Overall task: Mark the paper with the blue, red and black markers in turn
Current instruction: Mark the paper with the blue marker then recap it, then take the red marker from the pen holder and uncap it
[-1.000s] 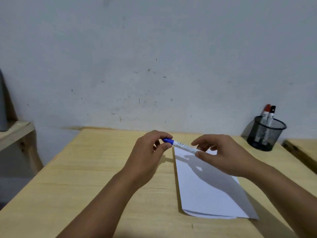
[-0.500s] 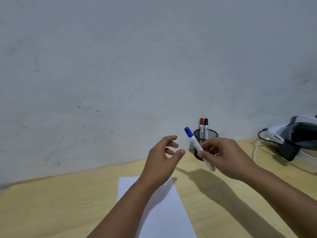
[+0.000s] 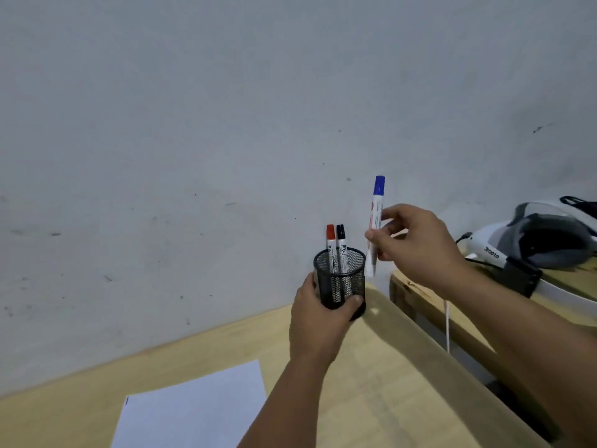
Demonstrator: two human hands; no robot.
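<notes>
My right hand (image 3: 416,247) holds the blue marker (image 3: 375,215) upright, capped, cap end up, just right of and above the black mesh pen cup (image 3: 340,279). My left hand (image 3: 318,321) wraps around the cup near the table's far right corner. The red marker (image 3: 330,240) and the black marker (image 3: 341,240) stand side by side in the cup, caps up. The white paper (image 3: 193,412) lies on the wooden table (image 3: 371,383) at the lower left, with a small mark at its left corner.
A second wooden table (image 3: 429,305) stands to the right across a narrow gap. On it lies a white and grey headset (image 3: 533,240) with a black cable. A grey wall runs behind both tables.
My view swung right. My left hand let go of the blue marker's cap end and took hold of the cup. My right hand carried the marker from above the paper to beside the cup, turning it upright.
</notes>
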